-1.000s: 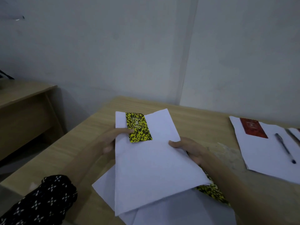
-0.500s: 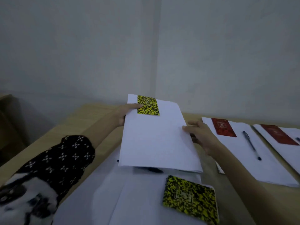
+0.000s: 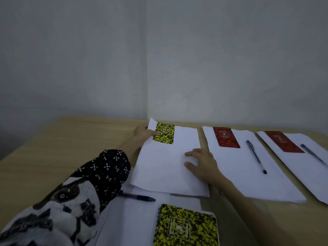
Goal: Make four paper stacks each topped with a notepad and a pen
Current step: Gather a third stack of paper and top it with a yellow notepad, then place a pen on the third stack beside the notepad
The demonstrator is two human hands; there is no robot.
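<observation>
A white paper stack (image 3: 165,166) lies on the table with a yellow speckled notepad (image 3: 164,133) at its far left corner. My left hand (image 3: 142,133) grips that corner, thumb on the notepad. My right hand (image 3: 200,162) rests flat on the stack's right side, fingers spread. To the right lie two more paper stacks (image 3: 239,176) (image 3: 316,174), each with a red notepad (image 3: 226,137) (image 3: 284,142) and a dark pen (image 3: 256,158) (image 3: 312,155). Near me, loose sheets (image 3: 134,221) carry a second yellow notepad (image 3: 186,226) and a black pen (image 3: 140,197).
The wooden table (image 3: 71,148) stands against grey walls that meet in a corner behind the stacks. My patterned left sleeve (image 3: 99,174) covers part of the near sheets. The held stack overlaps the far edge of the near sheets.
The stack with the yellow notepad went forward and down onto the table, left of the red-notepad stacks. My right hand shifted from gripping its edge to lying on top.
</observation>
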